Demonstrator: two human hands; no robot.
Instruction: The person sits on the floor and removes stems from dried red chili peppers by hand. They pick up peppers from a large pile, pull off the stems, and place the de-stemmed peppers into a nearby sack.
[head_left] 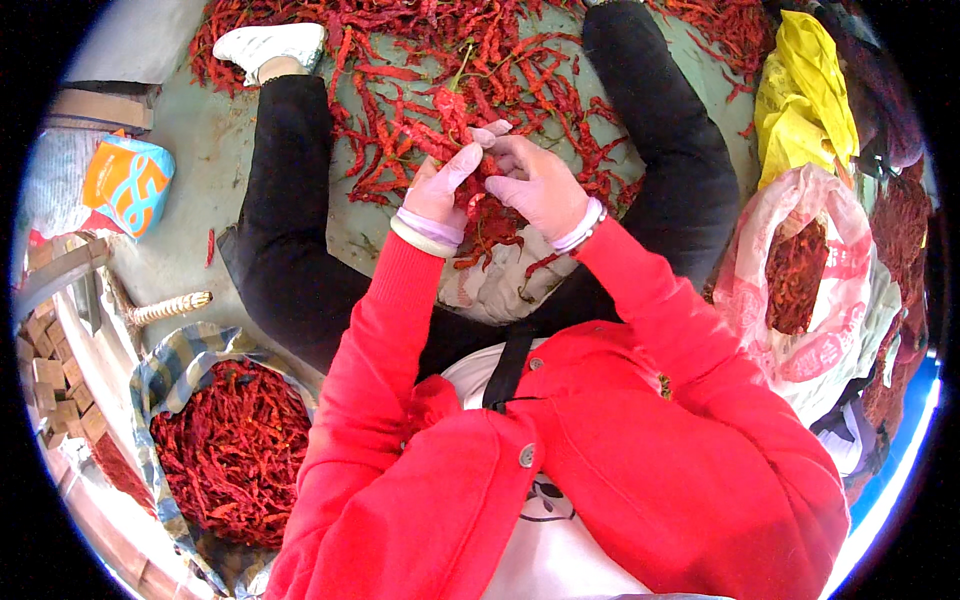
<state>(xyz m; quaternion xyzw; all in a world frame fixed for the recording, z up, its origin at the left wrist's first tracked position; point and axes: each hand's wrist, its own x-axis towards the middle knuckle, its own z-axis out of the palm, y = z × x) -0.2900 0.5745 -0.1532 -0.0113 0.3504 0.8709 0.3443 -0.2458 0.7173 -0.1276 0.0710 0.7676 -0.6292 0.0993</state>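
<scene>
My two hands, in thin pale gloves with light cuffs, meet over a spread of dried red chilies. My left hand is closed around a dried red chili, whose pale green stem points up and away from me. My right hand is pinched close beside it, with red chili showing between the fingertips. How many chilies the fingers hold is hidden. Below the hands, between my thighs, more chilies lie over a whitish crumpled cloth or bag.
A checked sack full of dried chilies stands at left. To the right are a white-and-red plastic bag holding reddish pieces and a yellow bag. An orange-and-blue package and a rope-wrapped rod are at left.
</scene>
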